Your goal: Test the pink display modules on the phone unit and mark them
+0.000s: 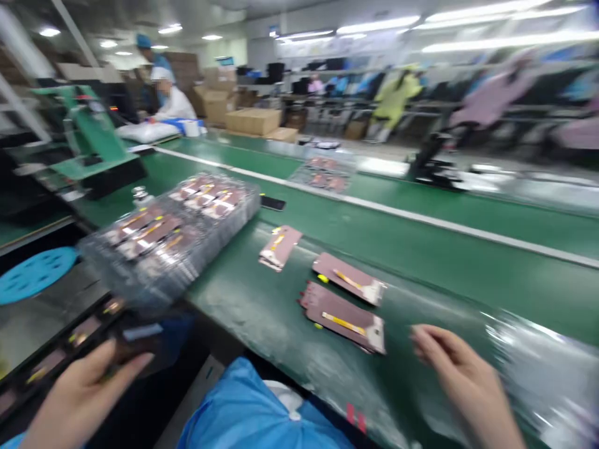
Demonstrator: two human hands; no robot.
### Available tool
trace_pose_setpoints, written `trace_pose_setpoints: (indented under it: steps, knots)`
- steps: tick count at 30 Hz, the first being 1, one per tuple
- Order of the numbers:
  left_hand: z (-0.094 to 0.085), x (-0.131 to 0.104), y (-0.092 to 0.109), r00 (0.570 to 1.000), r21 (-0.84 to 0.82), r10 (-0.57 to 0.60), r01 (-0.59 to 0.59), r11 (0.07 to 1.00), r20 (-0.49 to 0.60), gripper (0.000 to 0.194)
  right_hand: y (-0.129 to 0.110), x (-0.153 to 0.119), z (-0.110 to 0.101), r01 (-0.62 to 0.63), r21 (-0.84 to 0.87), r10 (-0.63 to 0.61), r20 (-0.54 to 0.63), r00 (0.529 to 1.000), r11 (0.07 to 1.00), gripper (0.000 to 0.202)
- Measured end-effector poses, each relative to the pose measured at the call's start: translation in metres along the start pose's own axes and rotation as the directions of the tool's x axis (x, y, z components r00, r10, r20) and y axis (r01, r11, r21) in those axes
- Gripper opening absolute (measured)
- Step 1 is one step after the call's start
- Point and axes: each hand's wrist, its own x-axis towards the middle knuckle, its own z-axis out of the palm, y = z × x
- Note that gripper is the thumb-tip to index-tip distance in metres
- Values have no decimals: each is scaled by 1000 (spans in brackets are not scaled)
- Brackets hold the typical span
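My left hand (88, 386), at the lower left, pinches a dark flat panel (145, 343) with a pale strip on it. Motion blurs the panel, so its kind is unclear. Over the green bench my right hand (463, 368) hovers with thumb and fingers drawn together; whatever is between the fingertips, if anything, cannot be made out. Between the hands lie small stacks of brownish-pink phone-sized plates with yellow strips: a near stack (344, 315), one behind it (349, 277), and a smaller one (281, 246) farther left.
Stacked clear trays (206, 249) hold more plates at the left. Beyond sit a black phone (272, 202) and another clear tray (322, 174). A blue perforated disc (37, 274), a green stand (93, 137) and clear plastic (538, 368) flank the bench. A co-worker (173, 100) is at the back.
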Motion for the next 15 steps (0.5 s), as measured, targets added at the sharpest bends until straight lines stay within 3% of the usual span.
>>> trace_pose_setpoints:
  steps: [1, 2, 3, 5, 6, 7, 9, 12, 14, 15]
  knots:
    - [24, 14, 21, 951, 58, 292, -298, 953, 100, 27, -3, -8, 6, -27, 55, 22, 87, 996, 998, 35]
    - [47, 24, 46, 792, 46, 580, -597, 801, 190, 27, -6, -15, 15, -91, 149, 51, 251, 967, 985, 42]
    - [70, 32, 71, 594, 28, 770, -796, 605, 232, 34, -9, -21, 26, -189, 238, 73, 426, 902, 953, 50]
    - [112, 40, 119, 260, 18, 933, -964, 264, 248, 39, -15, -32, 45, -398, 325, 86, 673, 735, 858, 67]
    - [130, 41, 140, 120, 4, 966, -992, 123, 231, 37, -17, -36, 52, -461, 356, 72, 724, 686, 813, 70]
    - [147, 40, 157, 24, -9, 981, -1000, 26, 195, 34, -18, -40, 55, -496, 384, 53, 747, 662, 779, 70]
    - [176, 39, 181, -118, -55, 989, -992, -113, 90, 27, -18, -46, 54, -503, 448, 10, 739, 673, 739, 64]
    - [214, 42, 201, -249, -132, 967, -958, -254, -48, 19, -15, -55, 41, -440, 543, -26, 650, 760, 715, 60]
    - [234, 47, 209, -301, -154, 952, -939, -307, -61, 18, -10, -60, 30, -353, 591, -14, 525, 851, 725, 55]
    - [242, 50, 213, -294, -158, 955, -942, -296, -41, 21, -7, -62, 25, -300, 597, 4, 445, 895, 744, 52]
